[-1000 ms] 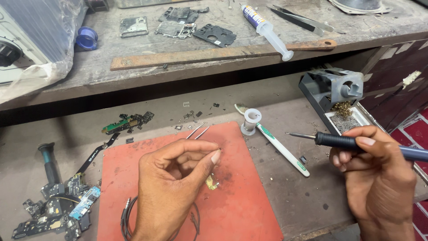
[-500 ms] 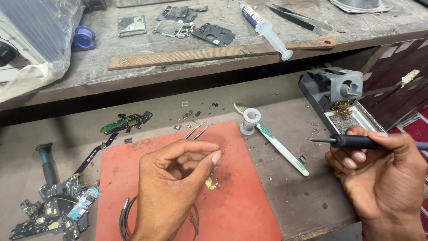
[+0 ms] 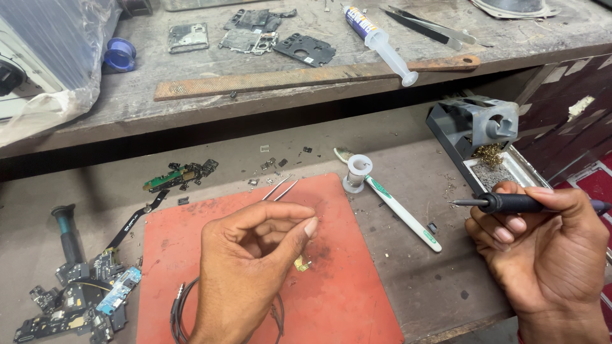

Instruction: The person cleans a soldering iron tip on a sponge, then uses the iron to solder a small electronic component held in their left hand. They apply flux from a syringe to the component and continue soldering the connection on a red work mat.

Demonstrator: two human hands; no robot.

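Our right hand [image 3: 548,245] grips the soldering iron [image 3: 510,204] level, tip aimed left, while our left hand [image 3: 252,255] pinches thumb to fingers just above a small brass-coloured part [image 3: 301,263] on the red mat [image 3: 357,299]; what it pinches, we cannot tell. That bare tip near our fingers could burn them. The stand's tray [image 3: 524,167] holds brass wool [image 3: 489,153].

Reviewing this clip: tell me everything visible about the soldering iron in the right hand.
The soldering iron is a slim tool with a dark, rubbery-looking grip and a thin metal tip pointing left. It lies nearly level, above the bench edge, just in front of the grey iron stand with its brass wool. The right hand wraps its handle, thumb on top; the rear end pokes out past the hand. The tip touches nothing and sits well apart from the left hand.
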